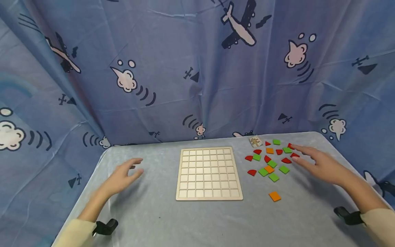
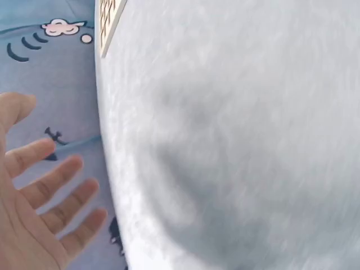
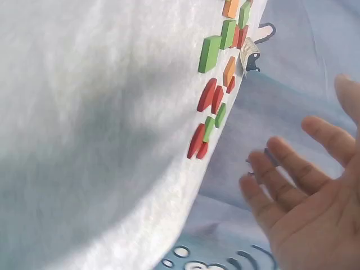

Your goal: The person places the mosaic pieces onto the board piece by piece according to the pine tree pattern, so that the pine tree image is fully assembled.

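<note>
A pale wooden grid board (image 1: 207,174) lies flat on the table between both hands, its square cells bare. My left hand (image 1: 124,175) hovers left of the board, fingers relaxed and holding nothing; the left wrist view shows its spread fingers (image 2: 50,188). On the right, my right hand (image 1: 324,164) hangs beside the scattered pieces, its fingertips overlapping the rightmost ones in the head view. Those pieces are green squares (image 1: 273,177), orange squares (image 1: 274,196) and red quarter-circle-like wedges (image 1: 252,172). In the right wrist view the right hand (image 3: 315,197) is spread, with nothing in it.
A small patterned square (image 1: 255,141) lies at the table's back edge, behind the pieces. The grey cloth-covered table (image 1: 197,223) ends against a blue curtain (image 1: 172,68) printed with planes and clouds. Dark wrist straps (image 1: 106,227) sit at both sleeves.
</note>
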A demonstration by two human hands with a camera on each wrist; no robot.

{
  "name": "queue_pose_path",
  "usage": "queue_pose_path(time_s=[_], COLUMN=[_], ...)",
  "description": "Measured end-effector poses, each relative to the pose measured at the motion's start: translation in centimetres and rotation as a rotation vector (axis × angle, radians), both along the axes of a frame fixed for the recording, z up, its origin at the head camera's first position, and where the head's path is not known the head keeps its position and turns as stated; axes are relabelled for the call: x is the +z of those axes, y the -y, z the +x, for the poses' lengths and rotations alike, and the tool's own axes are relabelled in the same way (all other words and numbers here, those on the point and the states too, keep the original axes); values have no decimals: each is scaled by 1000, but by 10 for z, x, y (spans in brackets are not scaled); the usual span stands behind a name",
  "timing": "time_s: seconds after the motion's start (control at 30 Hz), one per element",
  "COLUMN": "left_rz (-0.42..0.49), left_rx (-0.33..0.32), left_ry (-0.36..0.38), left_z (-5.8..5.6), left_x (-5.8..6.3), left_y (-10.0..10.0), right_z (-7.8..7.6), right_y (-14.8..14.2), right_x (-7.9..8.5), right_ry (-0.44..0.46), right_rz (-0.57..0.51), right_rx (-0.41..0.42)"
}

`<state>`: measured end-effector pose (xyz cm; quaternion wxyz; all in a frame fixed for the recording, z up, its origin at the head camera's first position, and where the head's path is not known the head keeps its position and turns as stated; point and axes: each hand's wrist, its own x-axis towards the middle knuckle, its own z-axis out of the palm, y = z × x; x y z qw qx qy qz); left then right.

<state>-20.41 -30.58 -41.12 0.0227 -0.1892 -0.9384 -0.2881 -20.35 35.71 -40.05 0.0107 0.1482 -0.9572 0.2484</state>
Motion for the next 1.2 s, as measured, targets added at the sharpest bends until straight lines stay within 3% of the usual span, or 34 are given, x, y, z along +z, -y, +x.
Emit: queue_pose_path(time_s=[0.1, 0.27, 0.5, 0.77, 1.2], left_rz=[119, 221, 219, 217, 141], left_rx=[-33, -54, -104, -151, -217], left_ry=[42, 89, 139, 143, 141], left_z=[-4, -10, -16, -18, -24], left_x=[-8, -20, -28, -38, -40], left_y=[-6, -20, -38, -54, -85], right_z=[-5, -14, -23, -41, -76], right_y=[-1, -2, 2, 10, 22], right_x=[-4, -13, -25, -28, -32], right_ry=[-43, -58, -50, 21, 90], right_rz=[-74, -159, -262, -245, -302], right_rx=[1, -30, -36, -94, -89])
